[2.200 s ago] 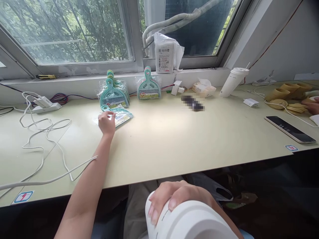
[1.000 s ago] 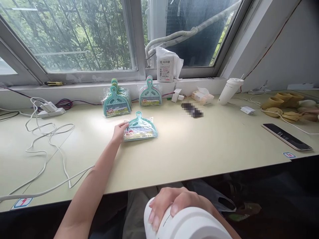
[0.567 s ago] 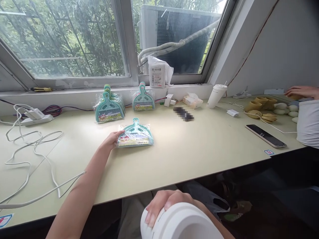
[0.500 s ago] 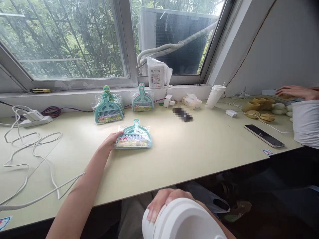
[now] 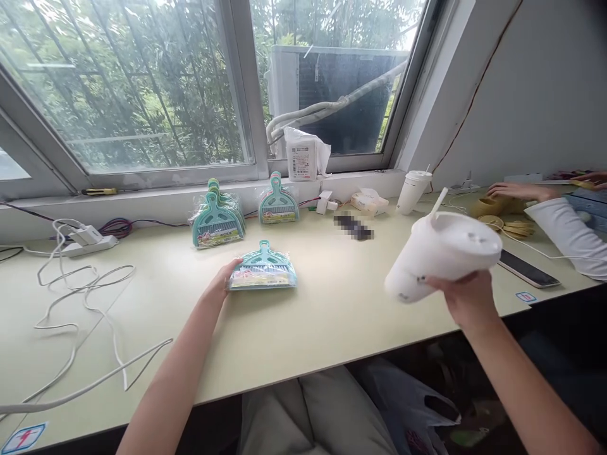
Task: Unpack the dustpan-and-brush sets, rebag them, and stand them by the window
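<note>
My left hand (image 5: 226,278) is closed on the left edge of a teal dustpan and brush set (image 5: 263,270) in clear wrapping, which lies on the table with its handle pointing away. Tilted to the left, a white lidded cup (image 5: 439,256) with a straw is in my right hand (image 5: 469,297), held above the right part of the table. Behind the dustpan set, more wrapped dustpan sets (image 5: 217,221) stand in a stack against the wall. Another small stack of dustpan sets (image 5: 279,203) leans there, farther right.
White cables (image 5: 90,284) and a power strip (image 5: 90,245) spread over the left of the table. A second cup (image 5: 413,193), a tissue pack (image 5: 368,202) and a pixelated dark item (image 5: 353,226) stand farther back. At right are a phone (image 5: 528,268) and another person's hand (image 5: 515,191).
My right hand has lifted the white cup from near my lap, up and to the right over the table. My left hand stays on the dustpan set. The view has shifted slightly.
</note>
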Tool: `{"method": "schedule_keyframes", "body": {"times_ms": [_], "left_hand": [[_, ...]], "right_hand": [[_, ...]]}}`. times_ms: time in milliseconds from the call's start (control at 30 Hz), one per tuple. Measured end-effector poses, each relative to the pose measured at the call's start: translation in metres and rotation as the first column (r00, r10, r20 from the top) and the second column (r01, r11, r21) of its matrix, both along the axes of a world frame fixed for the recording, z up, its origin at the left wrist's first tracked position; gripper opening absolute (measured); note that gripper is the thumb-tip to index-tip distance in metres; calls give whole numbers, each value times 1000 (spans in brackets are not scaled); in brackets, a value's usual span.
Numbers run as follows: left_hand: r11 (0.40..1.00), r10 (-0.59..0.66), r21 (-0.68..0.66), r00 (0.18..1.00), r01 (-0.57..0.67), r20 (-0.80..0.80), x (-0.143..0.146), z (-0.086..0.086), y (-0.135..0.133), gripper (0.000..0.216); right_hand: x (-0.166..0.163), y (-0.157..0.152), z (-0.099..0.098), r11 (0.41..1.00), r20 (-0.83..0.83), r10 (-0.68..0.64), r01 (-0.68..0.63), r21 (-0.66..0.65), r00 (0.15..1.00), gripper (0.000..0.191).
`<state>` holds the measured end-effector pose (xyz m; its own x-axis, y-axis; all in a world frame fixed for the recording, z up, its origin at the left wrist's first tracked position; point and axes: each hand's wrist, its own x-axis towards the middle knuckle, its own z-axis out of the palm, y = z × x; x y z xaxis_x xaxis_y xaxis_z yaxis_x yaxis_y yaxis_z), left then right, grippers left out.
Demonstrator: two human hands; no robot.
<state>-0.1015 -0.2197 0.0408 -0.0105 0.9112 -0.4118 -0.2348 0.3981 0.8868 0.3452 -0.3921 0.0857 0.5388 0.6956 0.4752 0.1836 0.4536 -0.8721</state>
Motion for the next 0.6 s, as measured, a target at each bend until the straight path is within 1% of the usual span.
{"method": "schedule_keyframes", "body": {"times_ms": [67,133,200,267,333,433,500,567,600], "left_hand": [[1000,-5,-3,1000,5,19,0,-2,0,18],[1000,-9,-6,1000,9,27,-1,-4,1,20],[1000,-21,-10,999,22,38,-2,-5,1,22],[999,-18,-28,999,19,48,-2,-6,2,23],[1000,-7,-28,999,8,50,-2,-5,2,24],[1000,-5,6,1000,5,20,-1,-3,0,26],[1000,7,15,1000,-7,1,0,-2,0,28],[1000,24,13,1000,-24,8,1,0,-1,29],[999,29,14,999,-29,21,2,1,-1,29]], "right_hand": [[28,30,8,992,25,-100,98,77,995,71],[58,58,7,969,92,-236,228,98,967,72],[85,80,-1,935,142,-353,342,96,925,73],[108,95,-13,901,119,-432,422,102,894,75],[124,103,-26,883,71,-466,460,92,882,79],[139,110,-42,880,37,-474,471,61,880,83],[145,113,-45,893,56,-450,449,37,891,86],[149,113,-42,918,112,-393,397,-15,913,92],[147,110,-40,921,161,-377,388,-43,912,97]]}}
